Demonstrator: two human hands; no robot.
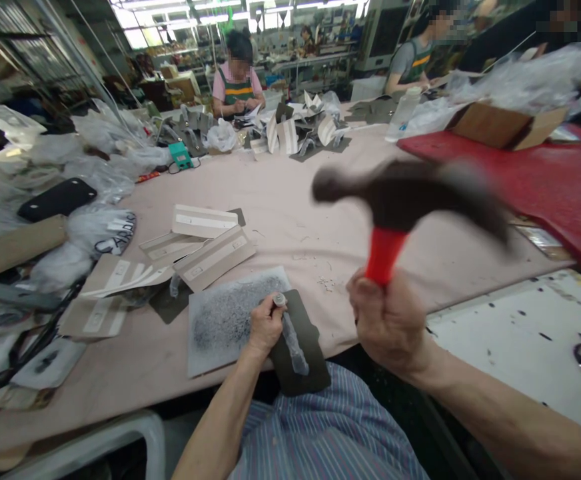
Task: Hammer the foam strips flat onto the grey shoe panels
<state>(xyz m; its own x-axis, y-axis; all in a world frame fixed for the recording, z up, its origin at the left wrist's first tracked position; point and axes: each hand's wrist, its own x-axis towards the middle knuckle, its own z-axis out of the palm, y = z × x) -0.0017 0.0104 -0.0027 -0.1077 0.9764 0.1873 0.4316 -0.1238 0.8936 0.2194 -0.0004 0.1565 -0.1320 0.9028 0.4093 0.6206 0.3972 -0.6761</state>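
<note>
My right hand (388,323) grips the red handle of a claw hammer (405,193), raised above the table and blurred by motion. My left hand (266,323) is closed around a short metal punch (279,300), its round top facing up; the lower end is hidden by my fingers. Under that hand lies a worn, speckled board (220,327). A dark olive panel (303,310) rests partly on the board and hangs over the table edge toward my lap. On the panel is a strip wrapped in clear plastic (295,347).
Beige panels with white strips (215,257) lie left of the board. Plastic bags (100,167) crowd the left side. Across the table, a person (238,80) sits behind piled pieces (290,130). A red sheet (535,167) and an open cardboard box (505,127) are at right.
</note>
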